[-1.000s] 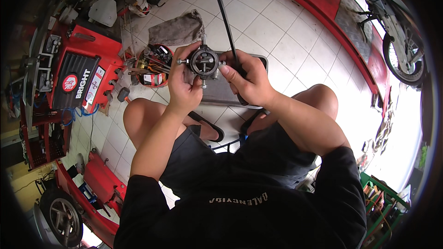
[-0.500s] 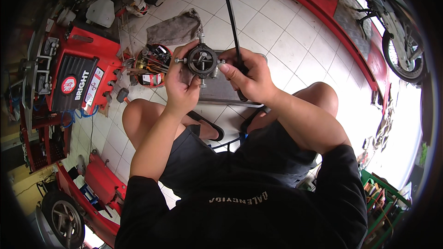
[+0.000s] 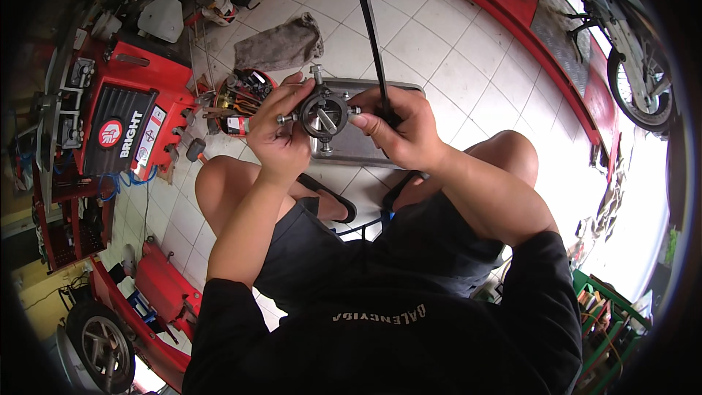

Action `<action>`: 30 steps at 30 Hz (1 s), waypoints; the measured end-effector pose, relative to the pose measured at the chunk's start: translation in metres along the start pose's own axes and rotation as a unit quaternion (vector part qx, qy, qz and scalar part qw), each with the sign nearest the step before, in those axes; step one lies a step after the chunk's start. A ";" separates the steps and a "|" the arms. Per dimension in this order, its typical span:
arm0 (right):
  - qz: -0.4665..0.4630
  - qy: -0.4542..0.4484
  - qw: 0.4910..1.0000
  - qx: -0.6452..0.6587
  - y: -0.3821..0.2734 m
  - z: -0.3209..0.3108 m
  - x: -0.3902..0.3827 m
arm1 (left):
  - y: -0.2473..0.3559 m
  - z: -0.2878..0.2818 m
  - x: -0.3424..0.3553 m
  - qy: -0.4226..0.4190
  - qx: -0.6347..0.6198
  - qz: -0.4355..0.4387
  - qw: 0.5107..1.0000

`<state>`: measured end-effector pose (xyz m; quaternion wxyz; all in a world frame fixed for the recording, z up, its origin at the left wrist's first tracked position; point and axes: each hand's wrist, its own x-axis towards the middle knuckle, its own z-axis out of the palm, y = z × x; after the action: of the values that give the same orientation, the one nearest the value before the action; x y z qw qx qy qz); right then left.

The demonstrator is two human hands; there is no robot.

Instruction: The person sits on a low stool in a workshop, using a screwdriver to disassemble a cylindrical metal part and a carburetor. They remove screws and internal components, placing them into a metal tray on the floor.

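Note:
Over a grey metal tray (image 3: 365, 151) I hold up a dark round metal ring (image 3: 324, 117) with bolts sticking out around its rim and a light metal piece visible inside its opening. My left hand (image 3: 281, 128) grips the ring's left side, with fingers near the top and left bolts. My right hand (image 3: 402, 126) is closed around the lower part of a long black bar (image 3: 371, 29), which points up and away from me. The right thumb is by the bolt on the ring's right side. Whether the bar joins the ring is hidden by my fingers.
A round container of hand tools (image 3: 245, 95) stands beyond my left knee, with a grey rag (image 3: 279, 42) behind it. A hammer (image 3: 195, 150) lies nearby. At left is a red machine (image 3: 124, 113); a red frame (image 3: 541, 51) curves along the right, before a motorcycle wheel (image 3: 636, 88).
The ring has tilted and come slightly lower and nearer to me. My left fingers have loosened and shifted up its left side. The black bar has swung slightly right with my right hand.

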<state>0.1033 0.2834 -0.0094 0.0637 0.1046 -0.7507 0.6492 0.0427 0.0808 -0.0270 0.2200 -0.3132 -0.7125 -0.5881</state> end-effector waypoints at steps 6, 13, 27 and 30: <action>0.000 0.018 1.000 0.014 0.000 0.000 0.001 | 0.002 0.001 0.004 -0.002 -0.002 0.006 1.000; -0.020 0.012 1.000 -0.004 0.003 -0.001 0.000 | -0.006 -0.001 0.004 -0.011 -0.011 0.046 0.999; -0.008 0.019 1.000 0.012 0.006 -0.001 0.000 | -0.005 0.000 0.003 -0.003 -0.014 0.033 0.999; -0.002 0.017 1.000 0.021 0.004 -0.001 0.000 | -0.005 0.000 0.004 -0.004 -0.011 0.038 0.999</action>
<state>0.1020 0.2847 -0.0133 0.0760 0.0966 -0.7357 0.6661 0.0363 0.0810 -0.0277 0.2358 -0.3448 -0.6947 -0.5856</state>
